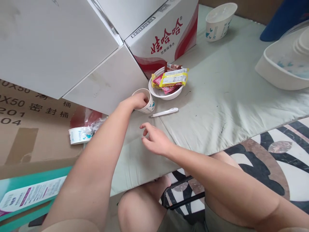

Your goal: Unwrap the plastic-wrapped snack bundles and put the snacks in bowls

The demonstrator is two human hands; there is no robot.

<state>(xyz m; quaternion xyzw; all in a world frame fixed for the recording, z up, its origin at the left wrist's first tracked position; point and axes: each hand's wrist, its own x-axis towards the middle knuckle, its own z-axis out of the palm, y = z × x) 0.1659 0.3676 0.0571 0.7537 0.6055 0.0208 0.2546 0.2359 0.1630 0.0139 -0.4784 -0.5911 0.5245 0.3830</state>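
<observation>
My left hand [140,100] reaches down into a white paper cup [150,105] with a blue-green leaf print. Its fingertips are hidden inside the cup, so I cannot see what they touch. My right hand [155,139] hovers over the pale green cloth [193,129], fingers loosely bent and apart, with nothing in it. Between the hands and slightly to the right lies a slim white utility knife [166,112]. Just behind the cup, a white bowl [169,95] holds several wrapped snacks [172,79] in yellow, pink and brown packaging.
White cartons [113,77] and a red-and-white water box [166,38] stand behind the bowl. Another paper cup [220,24] sits at the back, white containers [285,67] at the right. A printed paper tub [79,136] with clear plastic lies left. The cloth's edge faces my knees.
</observation>
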